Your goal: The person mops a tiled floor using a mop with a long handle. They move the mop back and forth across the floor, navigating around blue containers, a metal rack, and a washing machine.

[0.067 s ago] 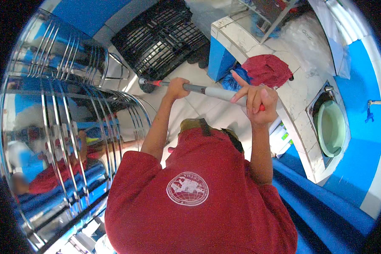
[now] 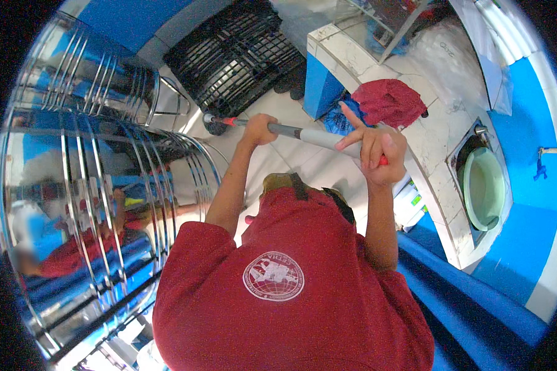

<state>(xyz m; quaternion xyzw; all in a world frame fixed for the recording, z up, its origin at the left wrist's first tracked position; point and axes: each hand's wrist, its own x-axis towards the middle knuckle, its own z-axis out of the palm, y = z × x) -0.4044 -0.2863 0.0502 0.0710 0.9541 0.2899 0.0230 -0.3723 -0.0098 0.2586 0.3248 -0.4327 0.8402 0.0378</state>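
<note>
While my left hand (image 2: 259, 130) grips the grey mop handle (image 2: 303, 133), my right hand (image 2: 377, 151) clasps it loosely, fingers partly spread.

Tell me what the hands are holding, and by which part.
Both hands hold one long grey pole. The left hand wraps its middle, nearer the red-collared lower end; the right hand grips the upper end, some fingers lifted off.

Grey, red-tipped mop handle (image 2: 315, 135), near-horizontal, possibly.
</note>
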